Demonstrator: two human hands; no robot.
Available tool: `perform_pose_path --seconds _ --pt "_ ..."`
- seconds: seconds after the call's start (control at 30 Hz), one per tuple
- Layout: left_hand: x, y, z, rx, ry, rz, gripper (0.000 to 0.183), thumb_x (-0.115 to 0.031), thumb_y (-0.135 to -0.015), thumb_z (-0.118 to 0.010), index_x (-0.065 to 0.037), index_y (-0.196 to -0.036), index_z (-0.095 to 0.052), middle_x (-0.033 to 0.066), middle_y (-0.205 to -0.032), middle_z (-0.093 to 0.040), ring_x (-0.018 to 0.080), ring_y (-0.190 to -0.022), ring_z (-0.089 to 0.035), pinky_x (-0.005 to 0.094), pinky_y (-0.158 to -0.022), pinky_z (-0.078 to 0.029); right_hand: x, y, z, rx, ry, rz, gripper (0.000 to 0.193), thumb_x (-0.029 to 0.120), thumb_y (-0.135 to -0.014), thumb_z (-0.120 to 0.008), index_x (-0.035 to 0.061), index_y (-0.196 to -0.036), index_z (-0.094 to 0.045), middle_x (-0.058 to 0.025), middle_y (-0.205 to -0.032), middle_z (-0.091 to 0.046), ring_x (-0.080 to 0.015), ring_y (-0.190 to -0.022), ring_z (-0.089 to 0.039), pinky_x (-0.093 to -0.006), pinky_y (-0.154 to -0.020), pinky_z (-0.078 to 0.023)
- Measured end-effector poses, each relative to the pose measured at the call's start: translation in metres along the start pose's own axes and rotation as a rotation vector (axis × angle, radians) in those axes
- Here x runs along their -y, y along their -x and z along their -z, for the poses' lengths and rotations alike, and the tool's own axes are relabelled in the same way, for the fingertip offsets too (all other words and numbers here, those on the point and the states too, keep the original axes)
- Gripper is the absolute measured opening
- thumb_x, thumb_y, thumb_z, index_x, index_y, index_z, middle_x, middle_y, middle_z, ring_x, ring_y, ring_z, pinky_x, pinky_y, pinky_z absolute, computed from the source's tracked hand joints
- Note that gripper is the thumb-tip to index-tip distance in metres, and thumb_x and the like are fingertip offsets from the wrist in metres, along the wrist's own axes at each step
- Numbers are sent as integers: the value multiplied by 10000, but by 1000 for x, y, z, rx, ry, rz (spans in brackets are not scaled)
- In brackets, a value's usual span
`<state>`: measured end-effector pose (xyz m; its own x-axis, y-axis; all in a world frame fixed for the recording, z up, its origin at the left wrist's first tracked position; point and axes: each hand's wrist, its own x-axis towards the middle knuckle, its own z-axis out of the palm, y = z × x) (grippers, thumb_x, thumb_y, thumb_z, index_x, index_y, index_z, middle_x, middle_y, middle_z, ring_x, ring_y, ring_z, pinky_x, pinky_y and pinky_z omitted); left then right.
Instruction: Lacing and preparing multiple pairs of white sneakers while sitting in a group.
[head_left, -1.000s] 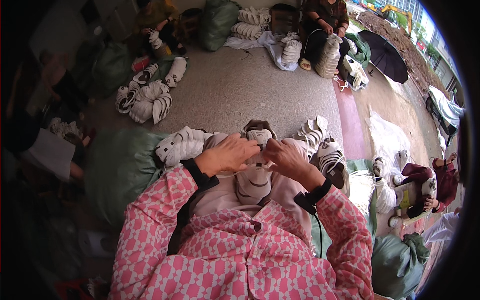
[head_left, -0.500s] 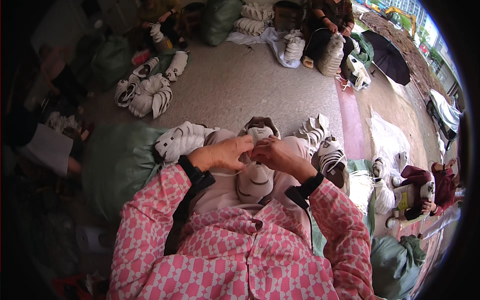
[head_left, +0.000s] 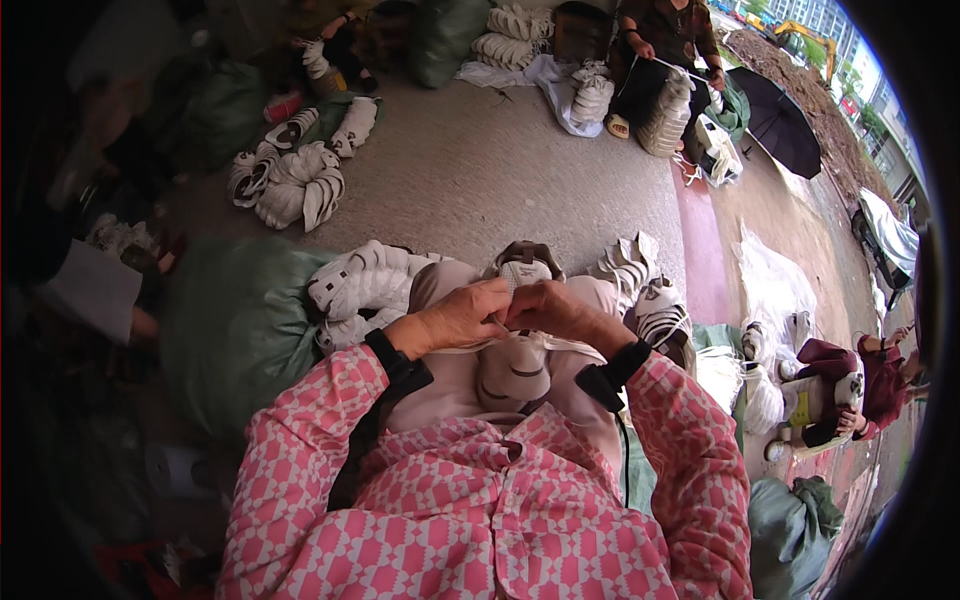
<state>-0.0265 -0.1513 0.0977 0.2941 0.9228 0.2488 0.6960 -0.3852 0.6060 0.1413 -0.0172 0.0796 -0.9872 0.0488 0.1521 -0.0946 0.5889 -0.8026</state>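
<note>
A white shoe upper (head_left: pixel 514 372) with brown trim lies across my lap, its rounded toe toward me and its brown-lined collar (head_left: pixel 524 256) pointing away. Above its middle my two hands meet. My left hand (head_left: pixel 462 314) is closed in a pinch on a thin white shoelace (head_left: pixel 462 350). Curled close beside it, my right hand (head_left: pixel 556 310) also pinches the lace; its fingertips are partly hidden. The eyelets lie beneath my hands and are mostly covered.
Stacked white uppers (head_left: pixel 362 280) lie by my left thigh, beside a green sack (head_left: pixel 240 330). More uppers (head_left: pixel 630 268) and a bundle of white laces (head_left: pixel 718 372) are on my right. Co-workers sit around, one (head_left: pixel 672 50) ahead near a black umbrella (head_left: pixel 775 120).
My hands have drawn closer together over the upper, and the right one has turned more knuckles-up. The co-worker ahead has spread their hands apart, stretching a white lace.
</note>
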Motion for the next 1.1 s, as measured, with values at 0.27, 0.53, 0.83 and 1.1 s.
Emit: perform_pose_path --seconds 0.27,0.53,0.83,1.1 --pt "-26 -12 -9 -32 -45 122 244 -260 -765 -684 -50 -771 -560 75 -768 -521 252 -740 -580 349 -658 -463 82 47 86 -843 -472 68 120 119 -863 -648 21 -924 -682 -23 -860 -646 -67 -710 -517 -205 -645 -423" --pt "-20 -27 -34 -123 -279 -221 72 -59 -727 -618 -72 -797 -608 77 -785 -558 272 -757 -603 366 -672 -493 54 51 32 -196 207 -42 218 76 -711 -728 62 -911 -642 -65 -1010 -587 -211 -819 -616 -334 -701 -498" --pt "-10 -29 -34 63 -169 -19 83 -100 -784 -608 -43 -840 -631 133 -818 -579 330 -796 -605 401 -702 -484 12 54 3 -168 530 95 255 139 -630 -717 70 -863 -638 -88 -883 -521 -265 -849 -568 -362 -739 -446" --pt "-8 -42 -25 177 -70 2 154 -164 -774 -630 -32 -853 -643 146 -821 -612 339 -814 -607 401 -702 -476 9 57 0 -259 607 199 217 226 -717 -706 62 -832 -622 -56 -855 -510 -233 -831 -552 -353 -736 -416"
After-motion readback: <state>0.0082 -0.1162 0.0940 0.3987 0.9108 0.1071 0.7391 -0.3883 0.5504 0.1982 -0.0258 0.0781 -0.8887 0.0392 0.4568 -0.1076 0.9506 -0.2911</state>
